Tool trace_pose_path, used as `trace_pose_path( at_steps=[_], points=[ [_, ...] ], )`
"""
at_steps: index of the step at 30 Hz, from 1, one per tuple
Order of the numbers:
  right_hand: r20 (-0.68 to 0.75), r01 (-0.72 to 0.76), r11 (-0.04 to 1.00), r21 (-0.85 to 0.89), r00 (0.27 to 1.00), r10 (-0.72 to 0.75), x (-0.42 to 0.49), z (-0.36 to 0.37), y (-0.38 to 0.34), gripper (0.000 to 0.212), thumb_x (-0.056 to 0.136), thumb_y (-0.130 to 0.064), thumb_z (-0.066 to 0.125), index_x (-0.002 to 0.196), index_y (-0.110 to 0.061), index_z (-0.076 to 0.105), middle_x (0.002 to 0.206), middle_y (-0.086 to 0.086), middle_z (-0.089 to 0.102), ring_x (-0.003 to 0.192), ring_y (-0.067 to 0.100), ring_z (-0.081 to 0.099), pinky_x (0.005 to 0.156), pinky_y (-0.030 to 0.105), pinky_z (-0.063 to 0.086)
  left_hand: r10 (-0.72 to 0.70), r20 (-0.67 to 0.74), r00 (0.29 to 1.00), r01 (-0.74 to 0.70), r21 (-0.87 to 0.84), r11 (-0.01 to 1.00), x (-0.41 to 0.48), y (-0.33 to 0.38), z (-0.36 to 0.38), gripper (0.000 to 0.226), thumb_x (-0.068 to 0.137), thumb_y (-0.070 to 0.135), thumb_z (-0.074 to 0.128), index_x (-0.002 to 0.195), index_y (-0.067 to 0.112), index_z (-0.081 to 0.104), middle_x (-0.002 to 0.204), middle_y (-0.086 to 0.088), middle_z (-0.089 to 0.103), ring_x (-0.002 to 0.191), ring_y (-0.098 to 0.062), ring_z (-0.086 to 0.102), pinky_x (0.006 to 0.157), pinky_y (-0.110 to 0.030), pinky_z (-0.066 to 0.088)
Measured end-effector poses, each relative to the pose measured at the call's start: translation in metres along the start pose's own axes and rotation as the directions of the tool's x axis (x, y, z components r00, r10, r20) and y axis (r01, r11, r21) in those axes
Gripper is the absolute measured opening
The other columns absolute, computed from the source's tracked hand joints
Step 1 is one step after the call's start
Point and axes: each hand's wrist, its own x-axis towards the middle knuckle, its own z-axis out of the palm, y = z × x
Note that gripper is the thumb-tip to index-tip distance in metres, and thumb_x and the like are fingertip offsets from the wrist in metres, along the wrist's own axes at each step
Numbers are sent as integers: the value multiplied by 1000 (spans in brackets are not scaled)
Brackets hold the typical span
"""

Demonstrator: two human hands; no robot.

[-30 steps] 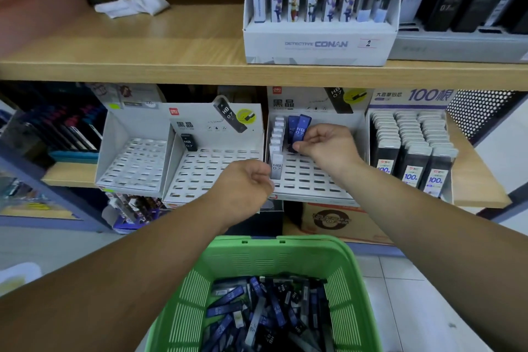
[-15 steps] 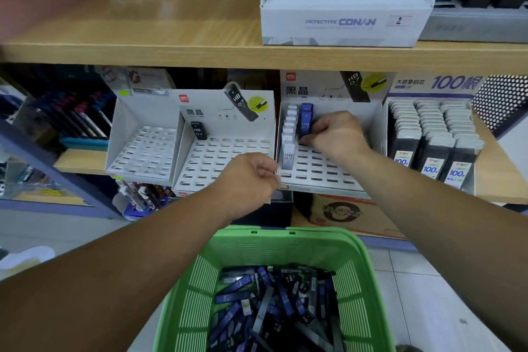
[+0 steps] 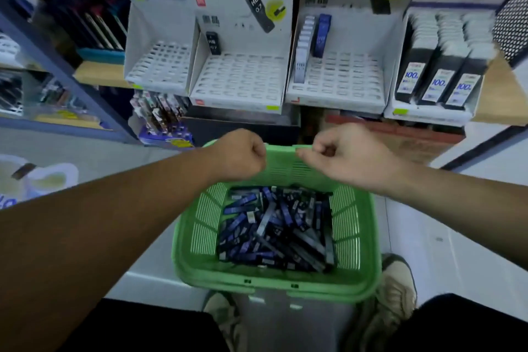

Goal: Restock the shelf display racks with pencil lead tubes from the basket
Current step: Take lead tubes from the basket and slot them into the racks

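Note:
A green basket (image 3: 368,240) sits low in the middle, full of blue, black and grey pencil lead tubes (image 3: 274,228). My left hand (image 3: 240,154) hovers over its far rim as a closed fist with nothing showing in it. My right hand (image 3: 343,154) is beside it, fingers curled and thumb against the forefinger, with no tube in it. On the shelf, the right white rack (image 3: 343,77) holds a column of grey tubes (image 3: 303,46) and a few blue tubes (image 3: 321,34). The middle rack (image 3: 240,80) holds one black tube (image 3: 213,43). The left rack (image 3: 160,66) has none.
A display of black "100" lead packs (image 3: 440,66) stands right of the racks. Blue shelving with pens (image 3: 94,26) is at the left. Cardboard boxes (image 3: 400,137) lie under the shelf. My shoes (image 3: 397,288) flank the basket on the pale floor.
My right hand let go of the blue tube in the right rack. Both hands drew back from the racks to the basket's far rim. The view tilted downward.

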Motion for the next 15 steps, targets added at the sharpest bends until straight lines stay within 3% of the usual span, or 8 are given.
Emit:
trace_pose_path(
  at_steps=[2, 4, 7, 10, 13, 15],
  points=[
    [223, -35, 996, -83, 973, 53, -19, 22, 6, 48, 92, -49, 70, 59, -16, 57, 52, -7, 52, 50, 8, 48, 54, 30, 41, 1, 57, 998, -1, 0, 1000, 0, -16, 33, 12, 95, 10, 67, 103, 10, 76, 89, 5, 67, 85, -10, 60, 66, -8, 39],
    [358, -78, 981, -177, 924, 138, -28, 37, 12, 42, 92, -52, 69, 68, -17, 65, 62, -6, 62, 57, 9, 56, 58, 31, 46, -4, 132, 991, 5, -11, 1000, 3, -31, 61, 12, 95, 11, 66, 102, 14, 75, 97, 2, 69, 94, -16, 64, 77, -16, 47],
    [441, -236, 955, -179, 849, 292, -29, 60, 29, 33, 93, -49, 70, 83, -18, 73, 80, -1, 72, 75, 16, 66, 67, 32, 53, -43, 209, 977, 44, 1, 999, 13, -48, 93, 17, 97, 17, 67, 111, 13, 75, 109, -3, 72, 102, -23, 67, 93, -35, 56],
    [440, -459, 874, -159, 760, 479, -26, 96, 62, 28, 91, -41, 75, 99, -15, 74, 99, 5, 74, 92, 24, 69, 81, 34, 56, -92, 268, 959, 88, 26, 996, 23, -66, 118, 17, 97, 18, 65, 109, 10, 74, 110, -10, 74, 102, -29, 69, 93, -40, 57],
    [468, -617, 765, -184, 630, 620, -33, 136, 87, 75, 84, -41, 82, 146, -13, 51, 139, 10, 60, 121, 28, 61, 98, 30, 49, -156, 296, 942, 140, 74, 987, 25, -92, 138, 20, 94, 21, 68, 111, 11, 72, 113, -10, 73, 102, -28, 67, 91, -36, 56],
    [492, -623, 734, -270, 566, 662, -38, 159, 98, 103, 79, -46, 86, 159, -16, 28, 152, 13, 46, 134, 32, 50, 107, 34, 44, -198, 310, 930, 179, 89, 980, 22, -110, 147, 25, 93, 23, 70, 115, 11, 71, 115, -9, 71, 106, -28, 67, 94, -37, 55]
  ],
)
